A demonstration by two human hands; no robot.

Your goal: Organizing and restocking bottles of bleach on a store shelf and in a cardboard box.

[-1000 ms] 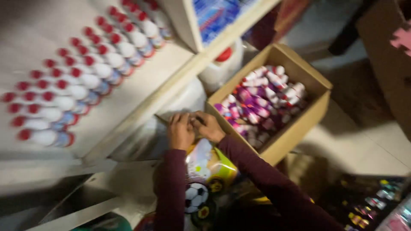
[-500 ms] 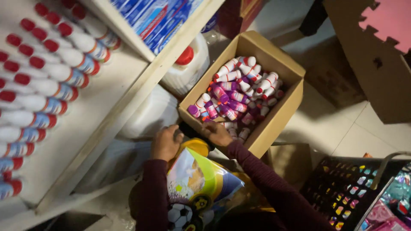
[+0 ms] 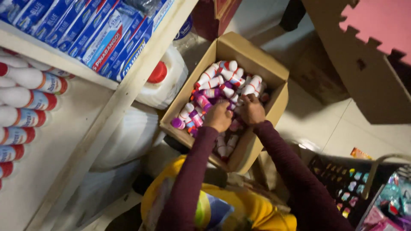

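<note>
Shelf (image 3: 128,85) left | cardboard box (image 3: 274,68) of bottles (image 3: 222,81) | jug (image 3: 165,81) beside

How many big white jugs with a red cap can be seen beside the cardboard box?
1. The white jug stands left of the cardboard box, under the shelf of blue packs. The shelf may hide others behind it.

long maroon sleeves, bare hands (image 3: 218,116), yellow garment

Both hands, left (image 3: 218,116) and right (image 3: 251,110), reached into a cardboard box (image 3: 274,75) of small bottles (image 3: 222,79), fingers buried among them.
</note>
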